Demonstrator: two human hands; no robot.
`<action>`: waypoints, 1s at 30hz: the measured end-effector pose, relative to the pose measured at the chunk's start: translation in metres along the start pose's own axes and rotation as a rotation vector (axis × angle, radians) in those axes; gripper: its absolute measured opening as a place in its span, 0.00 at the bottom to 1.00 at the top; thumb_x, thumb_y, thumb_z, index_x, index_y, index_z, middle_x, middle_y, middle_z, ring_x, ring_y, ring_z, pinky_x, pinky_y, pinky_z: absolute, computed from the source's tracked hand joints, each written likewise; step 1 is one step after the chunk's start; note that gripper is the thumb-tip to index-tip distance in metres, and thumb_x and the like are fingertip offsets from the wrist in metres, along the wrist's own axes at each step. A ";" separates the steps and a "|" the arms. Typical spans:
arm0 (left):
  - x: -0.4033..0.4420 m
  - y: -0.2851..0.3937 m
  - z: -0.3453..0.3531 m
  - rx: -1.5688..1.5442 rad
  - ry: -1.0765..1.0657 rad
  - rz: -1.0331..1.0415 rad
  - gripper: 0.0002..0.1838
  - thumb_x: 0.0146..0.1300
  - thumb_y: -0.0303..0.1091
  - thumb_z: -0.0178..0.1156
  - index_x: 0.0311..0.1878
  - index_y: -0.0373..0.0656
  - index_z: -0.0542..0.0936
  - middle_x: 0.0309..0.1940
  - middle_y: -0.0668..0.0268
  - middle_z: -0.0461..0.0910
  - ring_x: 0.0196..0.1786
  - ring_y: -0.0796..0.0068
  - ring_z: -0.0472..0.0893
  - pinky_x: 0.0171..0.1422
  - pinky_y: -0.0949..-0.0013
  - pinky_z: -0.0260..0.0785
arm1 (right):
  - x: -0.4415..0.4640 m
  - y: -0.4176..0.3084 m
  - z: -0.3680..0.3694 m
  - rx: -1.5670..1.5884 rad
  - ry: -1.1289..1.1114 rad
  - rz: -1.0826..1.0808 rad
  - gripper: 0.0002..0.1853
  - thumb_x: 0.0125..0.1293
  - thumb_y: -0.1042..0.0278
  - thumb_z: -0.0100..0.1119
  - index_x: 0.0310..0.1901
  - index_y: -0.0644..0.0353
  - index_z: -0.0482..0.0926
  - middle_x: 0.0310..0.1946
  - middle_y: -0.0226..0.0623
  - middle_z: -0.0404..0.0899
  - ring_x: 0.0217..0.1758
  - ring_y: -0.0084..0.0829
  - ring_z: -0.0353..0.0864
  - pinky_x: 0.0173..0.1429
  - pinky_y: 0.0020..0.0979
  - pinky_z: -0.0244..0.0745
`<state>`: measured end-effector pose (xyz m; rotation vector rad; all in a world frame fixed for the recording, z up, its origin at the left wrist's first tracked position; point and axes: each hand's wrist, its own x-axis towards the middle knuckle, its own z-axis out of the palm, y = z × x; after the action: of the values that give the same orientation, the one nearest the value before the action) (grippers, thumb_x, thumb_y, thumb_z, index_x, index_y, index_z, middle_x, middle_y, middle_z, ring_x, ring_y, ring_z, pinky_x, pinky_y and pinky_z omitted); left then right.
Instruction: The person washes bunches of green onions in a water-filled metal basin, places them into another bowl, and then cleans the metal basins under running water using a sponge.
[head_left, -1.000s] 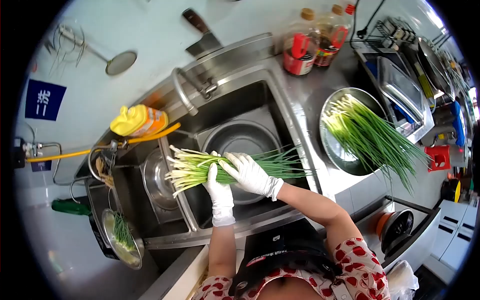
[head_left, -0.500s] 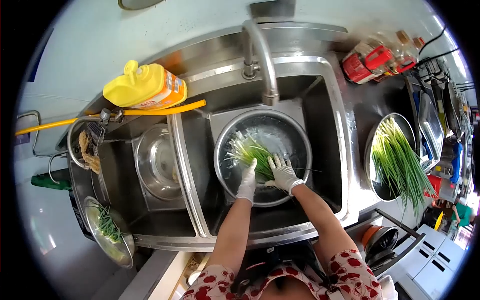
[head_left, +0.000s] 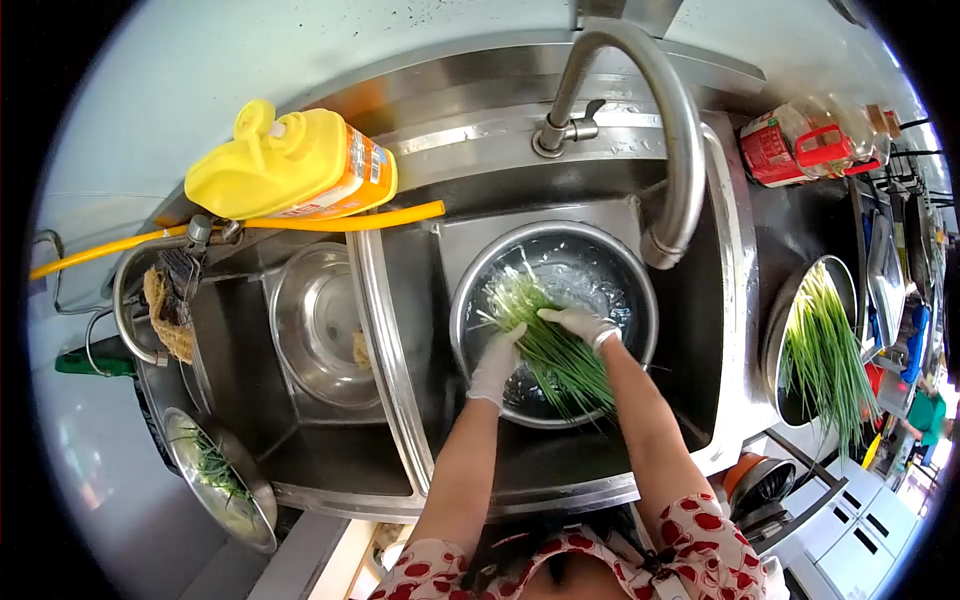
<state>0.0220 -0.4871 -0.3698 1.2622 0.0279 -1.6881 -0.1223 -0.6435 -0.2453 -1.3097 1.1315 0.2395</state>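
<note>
A bunch of green onions (head_left: 555,345) lies in the water of a round metal basin (head_left: 648,300) in the right sink, white ends toward the upper left. My left hand (head_left: 497,365), in a white glove, is closed on the bunch's lower left side. From the upper right, my gloved right hand (head_left: 582,325) is closed round the same bunch, its fingers partly among the stalks. Another pile of green onions (head_left: 825,350) rests in a metal bowl (head_left: 775,345) on the counter at the right, the leaves hanging over its rim.
A tall faucet (head_left: 680,150) arches over the right sink. Beyond the divider, the left sink holds a metal bowl (head_left: 300,330). A yellow jug (head_left: 290,165) and orange hose (head_left: 330,222) are behind it. Bottles (head_left: 800,145) stand back right; a strainer bowl (head_left: 225,480) sits lower left. A person (head_left: 928,415) is far right.
The bunch went from above the sink down into the basin's water. Both hands moved down with it, and the right hand has since closed round the stalks. The view has shifted closer to the sinks.
</note>
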 end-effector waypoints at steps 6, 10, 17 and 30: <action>-0.025 0.070 0.044 -0.463 -0.028 0.019 0.34 0.70 0.61 0.42 0.64 0.41 0.68 0.62 0.60 0.70 0.63 0.60 0.68 0.66 0.58 0.60 | 0.026 -0.045 0.009 0.299 0.198 0.085 0.30 0.67 0.44 0.51 0.61 0.61 0.72 0.58 0.45 0.74 0.64 0.36 0.69 0.69 0.30 0.57; -0.003 0.067 0.069 -0.767 0.149 0.191 0.33 0.69 0.62 0.41 0.59 0.43 0.71 0.53 0.61 0.75 0.57 0.65 0.72 0.64 0.63 0.63 | 0.077 0.010 0.078 -0.538 0.110 -0.586 0.28 0.70 0.49 0.43 0.64 0.58 0.67 0.63 0.45 0.69 0.68 0.42 0.64 0.71 0.35 0.55; -0.009 0.055 0.048 -0.606 -0.003 0.080 0.28 0.72 0.55 0.43 0.62 0.42 0.70 0.56 0.60 0.75 0.57 0.61 0.73 0.64 0.55 0.64 | 0.061 -0.005 0.027 -0.481 0.306 -0.025 0.29 0.71 0.45 0.39 0.60 0.60 0.72 0.58 0.49 0.73 0.62 0.40 0.71 0.65 0.39 0.62; -0.014 0.083 0.064 -0.412 0.038 0.079 0.21 0.72 0.46 0.47 0.58 0.40 0.73 0.54 0.60 0.76 0.56 0.63 0.74 0.60 0.63 0.68 | 0.044 -0.017 0.044 -0.496 0.370 -0.427 0.24 0.69 0.55 0.43 0.64 0.54 0.68 0.54 0.50 0.75 0.58 0.45 0.74 0.63 0.39 0.66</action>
<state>0.0340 -0.5544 -0.2884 0.9702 0.3279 -1.4948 -0.0661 -0.6312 -0.2746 -2.0652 1.0997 -0.0495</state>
